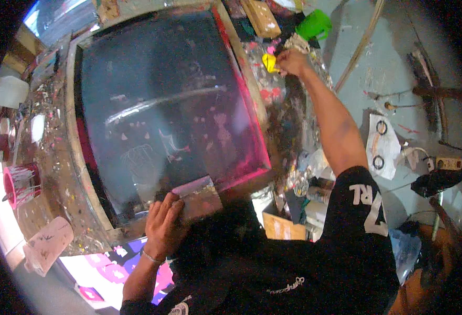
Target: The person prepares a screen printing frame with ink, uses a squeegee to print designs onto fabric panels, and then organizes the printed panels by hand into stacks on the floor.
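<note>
Black sleeve [341, 210], well below and right of right fingers [285, 63]: large bold white characters [368, 195], seen askew. Black shirt [231, 275], lower right of left fingers [158, 211]: slanting white script [287, 285], thin, too small to read surely. Same shirt, below left fingers: round white emblem [178, 308], partly cut off. Pale sheet [389, 142], lower right of right fingers: two black ring marks [381, 127].

Light's dim w/ glare far L, dark rim grainy.
</note>
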A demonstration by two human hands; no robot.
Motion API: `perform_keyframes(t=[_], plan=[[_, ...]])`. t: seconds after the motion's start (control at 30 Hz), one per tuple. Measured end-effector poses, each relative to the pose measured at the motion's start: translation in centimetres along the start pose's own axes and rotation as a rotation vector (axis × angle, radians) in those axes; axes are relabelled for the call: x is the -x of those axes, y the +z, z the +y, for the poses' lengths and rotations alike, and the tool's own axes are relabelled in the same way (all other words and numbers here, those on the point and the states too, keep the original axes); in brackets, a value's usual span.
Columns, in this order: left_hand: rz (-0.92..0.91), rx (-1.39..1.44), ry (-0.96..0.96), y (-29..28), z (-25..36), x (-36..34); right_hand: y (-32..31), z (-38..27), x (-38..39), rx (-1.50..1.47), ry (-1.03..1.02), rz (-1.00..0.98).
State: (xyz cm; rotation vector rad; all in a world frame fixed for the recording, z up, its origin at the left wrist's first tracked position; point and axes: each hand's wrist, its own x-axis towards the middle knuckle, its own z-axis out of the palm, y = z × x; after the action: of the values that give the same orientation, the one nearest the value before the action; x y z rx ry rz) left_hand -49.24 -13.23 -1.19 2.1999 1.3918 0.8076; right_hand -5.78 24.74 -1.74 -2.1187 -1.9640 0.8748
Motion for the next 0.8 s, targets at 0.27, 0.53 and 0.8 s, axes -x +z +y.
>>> perform_keyframes(t=[0.27,0.53,0.8], plan=[[0.020,-0.002,-0.008,-0.1,-0.1,-0.2,0.0,0.7,0.4,-0.302,-0.009,-0.041],[-0.004,0.049,-0.009,-0.2,-0.1,-0.2,0.1,1.6,0.1,-0.433,0.025,-0.071],[0.024,0.024,0.010,-0.2,0.2,-0.5,-1.0,1.9,0.9,-0.508,0.034,-0.168]])
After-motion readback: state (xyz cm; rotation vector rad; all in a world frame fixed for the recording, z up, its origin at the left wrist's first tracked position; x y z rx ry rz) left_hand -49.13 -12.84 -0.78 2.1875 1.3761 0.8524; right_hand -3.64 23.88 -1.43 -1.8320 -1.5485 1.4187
